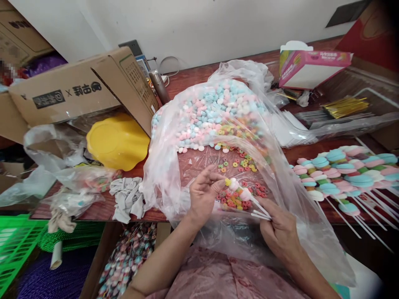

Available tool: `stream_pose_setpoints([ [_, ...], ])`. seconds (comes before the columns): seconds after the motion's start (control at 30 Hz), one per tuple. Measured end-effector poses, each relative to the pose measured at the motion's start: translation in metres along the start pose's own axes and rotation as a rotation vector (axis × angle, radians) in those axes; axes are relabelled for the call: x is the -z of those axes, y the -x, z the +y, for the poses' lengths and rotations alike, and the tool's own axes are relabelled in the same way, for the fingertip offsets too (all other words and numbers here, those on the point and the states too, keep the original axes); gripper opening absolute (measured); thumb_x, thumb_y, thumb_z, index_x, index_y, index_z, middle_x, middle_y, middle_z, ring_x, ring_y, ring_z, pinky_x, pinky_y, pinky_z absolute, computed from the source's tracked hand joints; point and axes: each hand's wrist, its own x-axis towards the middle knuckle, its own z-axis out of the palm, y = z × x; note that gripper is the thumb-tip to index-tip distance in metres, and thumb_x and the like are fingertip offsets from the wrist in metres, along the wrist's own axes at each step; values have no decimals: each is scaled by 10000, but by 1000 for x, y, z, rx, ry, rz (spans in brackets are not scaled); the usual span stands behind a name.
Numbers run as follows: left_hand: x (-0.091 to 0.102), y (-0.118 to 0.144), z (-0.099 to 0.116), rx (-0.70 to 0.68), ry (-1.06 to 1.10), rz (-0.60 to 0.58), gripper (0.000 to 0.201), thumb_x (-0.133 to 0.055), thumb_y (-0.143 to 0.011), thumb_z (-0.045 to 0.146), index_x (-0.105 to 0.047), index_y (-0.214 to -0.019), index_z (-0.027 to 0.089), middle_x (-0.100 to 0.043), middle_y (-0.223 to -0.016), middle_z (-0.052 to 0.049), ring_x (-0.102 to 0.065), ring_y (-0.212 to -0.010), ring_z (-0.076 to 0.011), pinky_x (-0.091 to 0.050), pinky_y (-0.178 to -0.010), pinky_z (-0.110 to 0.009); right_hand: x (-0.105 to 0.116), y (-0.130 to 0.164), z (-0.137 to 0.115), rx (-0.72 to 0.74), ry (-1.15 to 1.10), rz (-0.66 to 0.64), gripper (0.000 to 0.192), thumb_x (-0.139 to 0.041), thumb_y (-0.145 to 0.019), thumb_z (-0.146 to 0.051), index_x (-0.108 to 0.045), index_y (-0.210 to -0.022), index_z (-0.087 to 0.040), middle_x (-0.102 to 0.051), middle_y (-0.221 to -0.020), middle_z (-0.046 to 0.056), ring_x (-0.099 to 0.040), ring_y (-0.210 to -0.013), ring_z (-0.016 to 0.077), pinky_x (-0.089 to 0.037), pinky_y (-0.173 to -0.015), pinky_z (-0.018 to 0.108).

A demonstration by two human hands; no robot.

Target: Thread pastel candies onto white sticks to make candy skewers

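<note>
— Over the open plastic bag [218,137], at the near edge of the surface [311,151], that is where I work. My right hand [282,232] is pinched shut on the bottom ends of a few white sticks [261,212], and my left hand [204,195] has its fingertips pressed together at the tip of the skewer [241,192], right by the yellow piece on its end.

— So the skewer runs between your two hands?

— Yes, slanting up from the right hand to the left, just above the loose candy rings [240,199] on the plastic. I would judge the care lies in holding the stick steady low down and feeding each piece on straight, so it does not split or slide crooked.

— And the supply?

— The heap of pink, blue and white candies [212,112] sits further back in the bag, beyond my left hand. The finished skewers [346,174] lie off to the right, well apart from both hands.
</note>
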Motion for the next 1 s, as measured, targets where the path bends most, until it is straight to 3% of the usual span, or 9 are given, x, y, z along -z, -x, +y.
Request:
stream_pose_setpoints([
  [0.07,-1,-2,0,126,101,23,409,-853,-734,349,-743,-1109,231,-740,-845,-10,-674,-744,-125,-562,-705,-258,-3,0,-1,10,-30,-15,511,-447,-766,-61,-719,-1163,-229,-789,-1044,51,-765,-917,217,-631,-807,351],
  [0.17,-2,-4,1,255,104,22,269,-888,-674,372,-791,-839,183,-743,-815,-24,-650,-744,-123,-525,-716,-246,-9,0,0,25,-25,-68,487,-431,-800,-72,-728,-1152,-230,-789,-1043,57,-767,-908,211,-634,-780,340],
  [0.3,-4,2,0,421,259,52,375,-856,-691,501,-795,-852,168,-767,-834,-55,-676,-768,-151,-526,-741,-276,-12,2,10,23,-5,-72,458,-431,-839,-86,-731,-1155,-225,-792,-1041,54,-772,-903,207,-636,-782,341],
  [0.4,-8,9,-3,442,364,2,417,-814,-733,548,-785,-872,156,-773,-922,-83,-711,-855,-194,-551,-789,-313,-14,2,13,43,-31,-33,449,-442,-831,-77,-725,-1152,-214,-794,-1051,56,-775,-883,207,-635,-796,346],
  [0.53,-13,17,-7,455,472,-8,382,-815,-758,500,-746,-960,183,-762,-1031,-69,-733,-901,-207,-573,-827,-342,-15,1,9,4,-118,-38,437,-460,-817,-49,-710,-1131,-221,-799,-957,31,-762,-749,186,-619,-681,296],
  [0.73,-15,16,-4,532,581,-9,331,-866,-725,377,-691,-903,159,-770,-949,-70,-748,-874,-227,-583,-826,-364,-14,11,8,-63,-299,-95,368,-529,-822,-61,-681,-1111,-230,-765,-835,-2,-715,-644,171,-558,-582,249],
  [1.0,-21,21,-7,642,680,-61,360,-907,-661,341,-738,-885,115,-765,-882,-95,-739,-802,-208,-540,-687,-268,-11,2,8,98,-202,-38,481,-487,-823,-27,-661,-1215,-245,-798,-923,18,-750,-654,164,-575,-605,222],
])
